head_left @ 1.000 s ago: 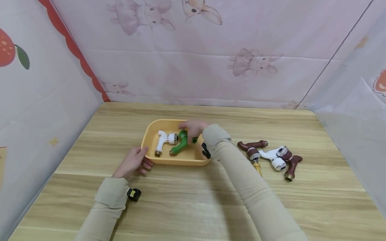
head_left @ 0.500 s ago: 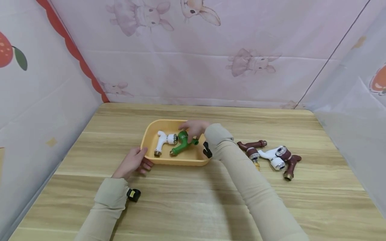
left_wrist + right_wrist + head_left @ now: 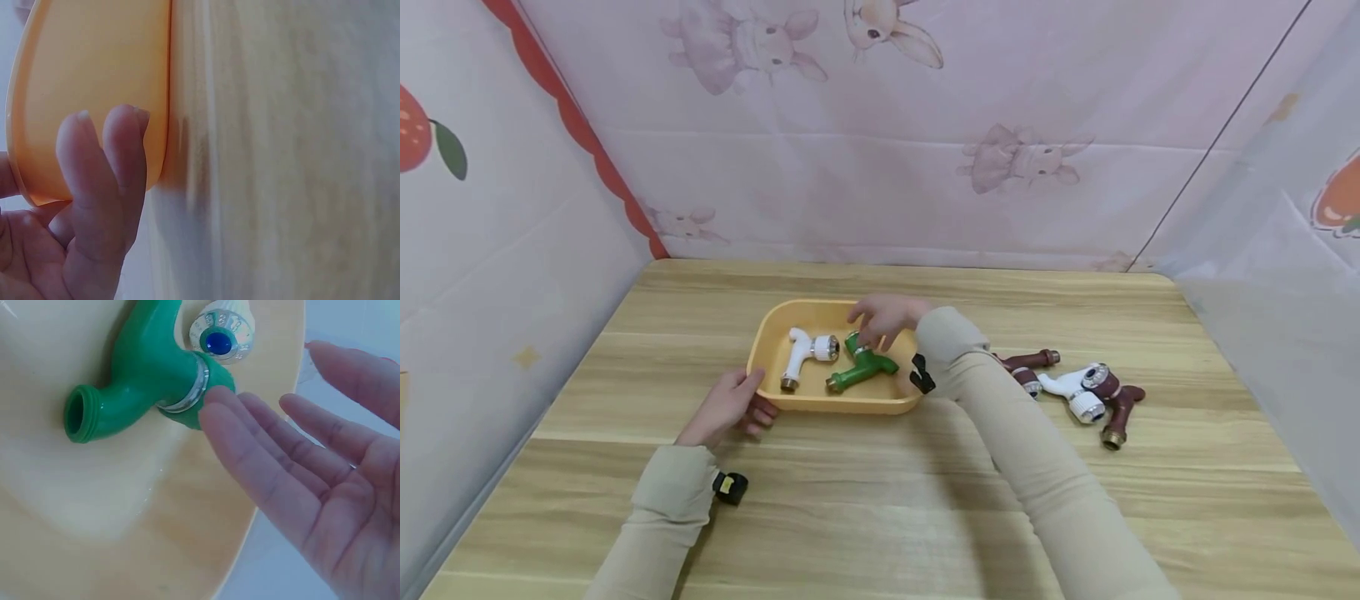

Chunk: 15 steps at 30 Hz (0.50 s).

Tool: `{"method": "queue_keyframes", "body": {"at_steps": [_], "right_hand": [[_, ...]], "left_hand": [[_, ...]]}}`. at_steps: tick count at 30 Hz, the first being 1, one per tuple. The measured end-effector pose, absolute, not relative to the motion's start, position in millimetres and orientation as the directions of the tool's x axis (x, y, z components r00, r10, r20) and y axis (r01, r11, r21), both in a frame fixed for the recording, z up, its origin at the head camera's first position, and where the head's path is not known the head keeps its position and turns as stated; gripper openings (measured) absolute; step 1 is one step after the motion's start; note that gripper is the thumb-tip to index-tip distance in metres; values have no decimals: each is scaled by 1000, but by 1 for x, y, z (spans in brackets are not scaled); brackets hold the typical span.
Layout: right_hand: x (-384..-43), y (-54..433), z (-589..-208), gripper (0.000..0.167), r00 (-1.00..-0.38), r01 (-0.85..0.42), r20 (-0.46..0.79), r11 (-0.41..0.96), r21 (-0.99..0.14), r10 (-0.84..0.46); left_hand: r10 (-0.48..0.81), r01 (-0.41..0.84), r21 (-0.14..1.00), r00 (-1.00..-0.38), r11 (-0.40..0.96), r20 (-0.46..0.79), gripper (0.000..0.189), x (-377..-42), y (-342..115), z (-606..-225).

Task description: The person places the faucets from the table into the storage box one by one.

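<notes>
My left hand [image 3: 730, 403] grips the left front corner of a shallow yellow plastic basin [image 3: 842, 406], the thumb over the rim. In the left wrist view its fingers lie against the outer wall [image 3: 106, 62]. Inside the basin lie a white tap [image 3: 801, 357] and, to its right, a green tap [image 3: 867, 367], both with brass-coloured threaded ends. Above the green tap hovers my right hand [image 3: 891, 317]. The right wrist view shows its fingers loosely extended beside the green tap's knob [image 3: 215, 384]; whether the fingertips touch it I cannot tell.
Right of the basin a maroon tap [image 3: 1030, 361], a white tap [image 3: 1071, 387] and another maroon tap [image 3: 1120, 408] lie close together on the wooden table [image 3: 850, 517]. My right sleeve [image 3: 1037, 475] partly covers the first. Printed cloth walls [image 3: 880, 200] border the table.
The green tap has turned and shifted slightly to the right in the basin. My right hand has loosened and lifted off it a little. The left hand keeps its grip.
</notes>
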State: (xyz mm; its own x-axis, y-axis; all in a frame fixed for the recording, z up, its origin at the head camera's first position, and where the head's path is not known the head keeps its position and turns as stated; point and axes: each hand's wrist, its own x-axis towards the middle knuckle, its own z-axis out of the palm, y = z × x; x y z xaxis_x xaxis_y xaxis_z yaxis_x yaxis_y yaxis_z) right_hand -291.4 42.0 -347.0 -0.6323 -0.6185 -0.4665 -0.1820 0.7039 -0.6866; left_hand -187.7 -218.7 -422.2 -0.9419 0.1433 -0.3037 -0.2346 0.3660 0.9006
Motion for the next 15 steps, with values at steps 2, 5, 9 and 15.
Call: {"method": "queue_keyframes", "body": {"at_steps": [2, 5, 9, 15], "right_hand": [[-290, 43, -346, 49, -639, -202, -444, 694, -691, -628], [-287, 45, -342, 46, -649, -228, -409, 677, -699, -641], [-282, 51, -338, 43, -664, -263, -344, 638, -724, -664], [-272, 62, -334, 37, -711, -335, -227, 605, -722, -665]], "left_hand": [[145, -232, 901, -942, 367, -302, 48, -188, -219, -422], [148, -234, 899, -941, 370, -306, 49, -188, -219, -421], [145, -238, 896, -940, 374, -310, 49, -188, -218, -420], [139, -242, 896, -940, 373, -312, 46, -188, -218, -420]]}}
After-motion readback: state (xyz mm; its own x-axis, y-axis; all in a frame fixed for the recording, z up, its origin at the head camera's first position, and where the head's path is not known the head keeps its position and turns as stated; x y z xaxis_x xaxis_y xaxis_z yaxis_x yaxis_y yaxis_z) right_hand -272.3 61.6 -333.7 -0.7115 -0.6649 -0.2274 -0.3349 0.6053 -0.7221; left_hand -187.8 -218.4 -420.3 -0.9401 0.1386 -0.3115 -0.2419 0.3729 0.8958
